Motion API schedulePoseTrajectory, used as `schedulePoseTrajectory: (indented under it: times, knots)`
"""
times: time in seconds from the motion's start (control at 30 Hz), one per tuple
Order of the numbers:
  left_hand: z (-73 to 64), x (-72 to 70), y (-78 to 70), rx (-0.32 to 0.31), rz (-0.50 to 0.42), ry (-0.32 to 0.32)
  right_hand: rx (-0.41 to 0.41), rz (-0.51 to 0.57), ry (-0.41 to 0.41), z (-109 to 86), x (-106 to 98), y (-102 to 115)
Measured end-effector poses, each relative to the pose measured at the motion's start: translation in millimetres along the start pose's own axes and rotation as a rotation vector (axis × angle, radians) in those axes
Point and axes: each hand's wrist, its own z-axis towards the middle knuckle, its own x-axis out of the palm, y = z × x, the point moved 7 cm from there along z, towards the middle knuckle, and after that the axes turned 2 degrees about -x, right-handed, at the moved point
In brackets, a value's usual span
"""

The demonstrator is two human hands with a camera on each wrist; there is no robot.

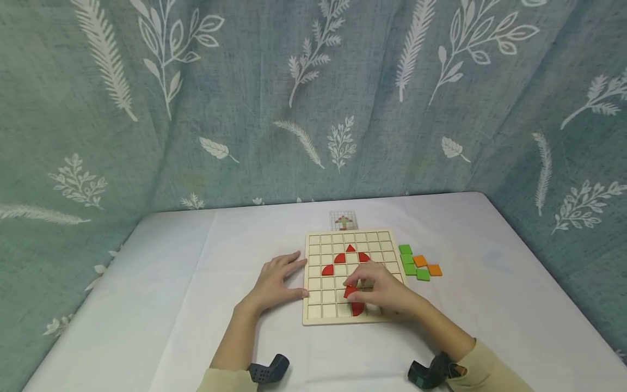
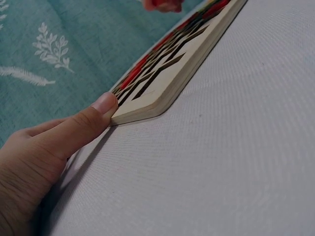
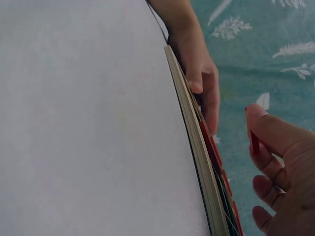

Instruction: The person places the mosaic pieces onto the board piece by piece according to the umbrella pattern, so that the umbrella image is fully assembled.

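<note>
A light wooden grid board (image 1: 306,320) lies on the white table. My left hand (image 1: 275,280) rests at its left side, thumb and fingers spread and touching the edge; the left wrist view has the thumb (image 2: 106,103) against the rim near a corner. Over the board's lower middle, my right hand (image 1: 382,286) pinches a small red tile (image 1: 350,292) between thumb and finger. That tile (image 3: 254,142) appears edge-on in the right wrist view, held above the board. Several red pieces lie on the grid, among them a triangle (image 1: 350,248) and quarter circles (image 1: 327,270). The right hand hides some squares.
Right of the board lie several green tiles (image 1: 409,269) and orange tiles (image 1: 434,270). A small pattern card (image 1: 344,220) with a gridded picture lies beyond the far edge. A leaf-print curtain (image 1: 254,136) hangs behind the table.
</note>
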Motion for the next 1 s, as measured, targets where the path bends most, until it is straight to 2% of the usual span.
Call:
schedulePoseTrajectory:
  times: [0.2, 0.33, 0.5, 0.73, 0.9, 1.0]
  knots:
    - [0.8, 0.8, 0.2, 0.002, 0.008, 0.001, -0.019, -0.057, 0.031, -0.7, 8, 5]
    - [0.8, 1.0, 0.6, -0.003, 0.005, 0.005, -0.075, -0.093, 0.037, -1.6, 12, 9]
    - [0.0, 1.0, 0.6, -0.009, 0.015, 0.003, -0.102, -0.13, 0.051, -3.4, 18, 8]
    - [-0.2, 1.1, -0.9, -0.007, 0.009, 0.005, -0.145, -0.163, 0.016, -5.7, 23, 7]
    - [-0.1, 0.2, -1.7, 0.001, 0.019, -0.002, -0.116, -0.232, 0.02, -6.1, 23, 7]
    - [0.9, 0.1, -1.1, -0.004, 0.021, -0.007, -0.079, -0.247, 0.061, -5.6, 22, 6]
